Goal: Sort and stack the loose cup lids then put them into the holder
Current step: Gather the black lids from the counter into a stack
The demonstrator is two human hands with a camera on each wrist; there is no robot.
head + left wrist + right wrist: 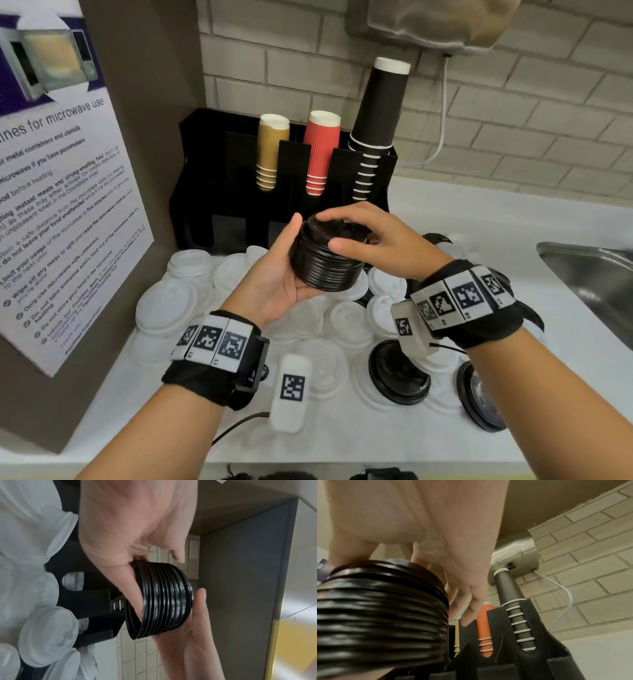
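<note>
A stack of black cup lids (pixel 325 265) is held above the counter, in front of the black holder (pixel 205 164). My left hand (pixel 274 279) cradles it from below, palm up, thumb against its left side. My right hand (pixel 380 240) grips the top of the stack, thumb on the near side and fingers arched over the top lid. In the left wrist view the stack (pixel 164 601) sits between the left palm (pixel 188 635) and the right hand (pixel 128 527). Several loose white lids (pixel 164 308) and two loose black lids (pixel 399 373) lie on the counter.
The holder's upper slots carry tan cups (pixel 270 150), red cups (pixel 320 150) and black cups (pixel 376 113). A steel sink (pixel 599 274) lies at the right. A microwave notice (pixel 61 205) stands on the left wall. A dispenser (pixel 428 24) with a white cable hangs above.
</note>
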